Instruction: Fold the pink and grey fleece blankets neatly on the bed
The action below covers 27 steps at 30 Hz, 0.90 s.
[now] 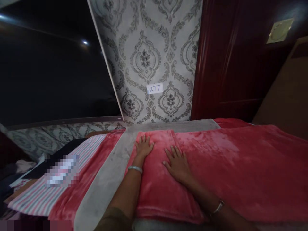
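Note:
A plush red blanket is spread out, its left end folded over into a band. My left hand lies flat on the far part of that folded band, fingers spread, with a bracelet at the wrist. Flat near the band's right edge rests my right hand, its fingers apart too; a metal bangle circles that forearm. Neither hand grips the cloth. Beneath the red blanket is a grey cloth, showing along the left and at the back.
More red cloth and a striped cloth lie to the left, partly blurred out. A large dark screen stands behind them. Patterned wallpaper bears a paper label reading 277. At the right are a dark red door panel and a brown board.

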Each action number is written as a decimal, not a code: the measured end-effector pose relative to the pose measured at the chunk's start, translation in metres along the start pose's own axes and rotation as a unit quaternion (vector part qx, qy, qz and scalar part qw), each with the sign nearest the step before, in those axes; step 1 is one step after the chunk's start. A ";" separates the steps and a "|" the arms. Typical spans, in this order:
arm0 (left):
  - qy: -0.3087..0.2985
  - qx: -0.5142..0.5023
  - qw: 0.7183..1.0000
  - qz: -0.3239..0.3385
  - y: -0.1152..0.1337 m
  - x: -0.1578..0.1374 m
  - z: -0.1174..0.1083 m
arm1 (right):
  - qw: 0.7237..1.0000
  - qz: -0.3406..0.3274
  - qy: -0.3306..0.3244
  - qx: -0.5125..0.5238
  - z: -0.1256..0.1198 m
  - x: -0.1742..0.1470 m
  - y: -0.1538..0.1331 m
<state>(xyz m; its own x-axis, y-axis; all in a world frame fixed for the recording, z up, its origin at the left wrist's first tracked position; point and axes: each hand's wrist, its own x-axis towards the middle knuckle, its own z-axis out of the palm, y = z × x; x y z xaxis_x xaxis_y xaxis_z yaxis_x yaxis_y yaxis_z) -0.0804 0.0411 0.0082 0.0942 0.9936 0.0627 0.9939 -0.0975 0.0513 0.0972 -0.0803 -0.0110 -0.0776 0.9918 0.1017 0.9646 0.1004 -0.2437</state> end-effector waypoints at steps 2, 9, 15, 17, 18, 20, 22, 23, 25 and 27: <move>0.006 0.002 1.000 0.001 -0.001 0.001 0.002 | 1.000 -0.007 -0.019 0.001 -0.015 0.011 -0.001; 0.005 -0.001 1.000 -0.005 0.001 0.005 0.001 | 0.999 0.012 0.050 0.011 -0.049 0.097 -0.001; -0.001 -0.014 1.000 -0.007 0.001 0.004 0.002 | 0.995 0.093 0.023 0.023 0.002 0.118 0.025; -0.025 -0.028 0.999 -0.016 0.001 0.010 -0.003 | 0.995 0.092 0.022 0.022 0.009 0.119 0.028; -0.041 -0.035 0.998 -0.027 0.001 0.014 -0.007 | 0.995 0.092 0.019 0.022 0.009 0.120 0.029; -0.050 -0.036 0.996 -0.058 0.001 0.025 -0.015 | 0.995 0.092 0.012 0.023 0.008 0.121 0.029; -0.021 -0.022 0.997 -0.068 0.001 0.037 -0.019 | 0.995 0.092 0.008 0.026 0.007 0.122 0.029; -0.006 -0.015 0.998 -0.055 0.001 0.041 -0.018 | 0.995 0.091 0.011 0.027 0.006 0.123 0.030; -0.003 -0.007 1.000 -0.020 0.001 0.048 -0.013 | 0.996 0.090 0.015 0.026 0.006 0.123 0.030; -0.014 -0.002 1.000 -0.004 0.000 0.052 -0.005 | 0.995 0.092 0.014 0.026 0.007 0.123 0.031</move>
<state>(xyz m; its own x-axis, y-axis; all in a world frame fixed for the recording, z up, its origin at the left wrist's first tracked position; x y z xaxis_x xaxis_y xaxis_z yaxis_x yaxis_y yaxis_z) -0.0755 0.0926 0.0169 0.0877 0.9956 0.0337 0.9944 -0.0895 0.0556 0.1159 0.0449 -0.0125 0.1068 0.9912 0.0780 0.9474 -0.0777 -0.3105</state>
